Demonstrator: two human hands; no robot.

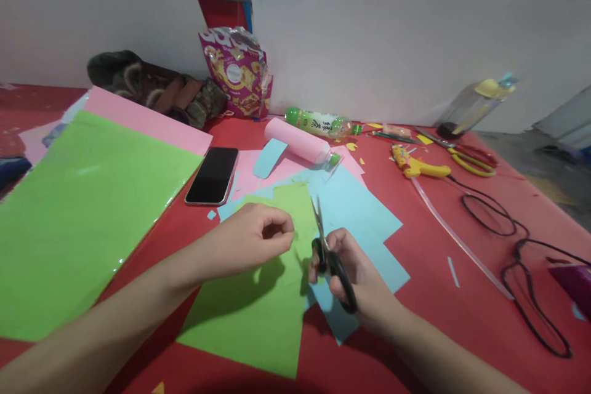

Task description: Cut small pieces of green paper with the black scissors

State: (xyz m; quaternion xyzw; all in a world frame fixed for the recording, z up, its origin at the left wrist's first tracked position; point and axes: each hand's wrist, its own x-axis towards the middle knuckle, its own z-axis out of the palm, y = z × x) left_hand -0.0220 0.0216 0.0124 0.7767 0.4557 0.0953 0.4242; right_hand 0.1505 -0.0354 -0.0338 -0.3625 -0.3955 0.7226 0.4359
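Observation:
My right hand holds a pair of scissors by black handles, with the slim blades pointing up and slightly apart. Left of it, my left hand is closed in a pinch. Whatever its fingertips hold, if anything, is too small to make out. Both hands hover over a green paper sheet, which overlaps pale blue paper with cut edges. Small green scraps lie near the top of the green sheet. Beyond the hands lies a bottle wrapped in pink paper, with a blue paper strip against it.
A phone and a stack of green sheets are at left. A yellow glue gun with a looping black cord and larger scissors are at right. Behind stand a snack bag and a green-labelled bottle.

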